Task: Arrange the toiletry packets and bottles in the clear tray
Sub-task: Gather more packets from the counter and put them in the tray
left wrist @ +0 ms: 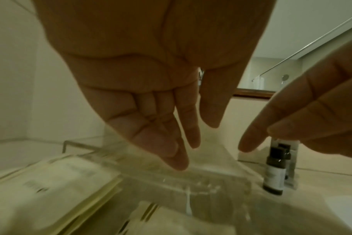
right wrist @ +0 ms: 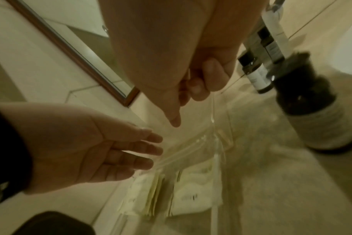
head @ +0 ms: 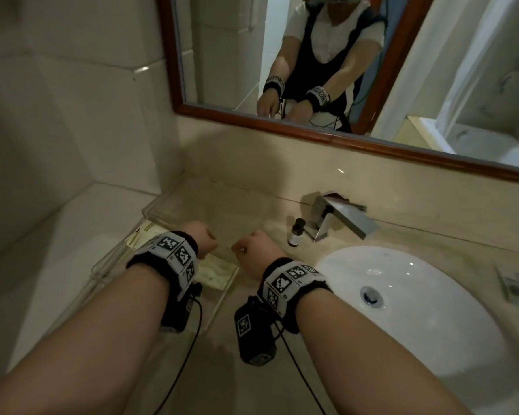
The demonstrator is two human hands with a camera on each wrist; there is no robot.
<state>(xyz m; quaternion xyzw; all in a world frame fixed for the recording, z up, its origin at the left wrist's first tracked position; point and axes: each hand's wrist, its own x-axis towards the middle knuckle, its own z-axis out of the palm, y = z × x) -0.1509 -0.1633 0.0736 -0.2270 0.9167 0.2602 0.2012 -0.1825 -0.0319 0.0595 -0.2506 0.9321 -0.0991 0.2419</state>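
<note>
I am working in a bathroom, most likely a hotel one. A white oval ceramic washbasin [head: 402,298] is sunk into a beige marble-look countertop [head: 426,244], with a square chrome tap [head: 339,218] behind it. A wall mirror in a dark red-brown wooden frame [head: 327,136] hangs above, and pale glossy wall tiles [head: 72,100] cover the corner. The mirror reflects what looks like a white bathtub (hazy). Small dark guest-size toiletry bottles [head: 295,232] and cream paper sachets [head: 215,272] in a clear acrylic tray [head: 162,205] suggest a hotel.
</note>
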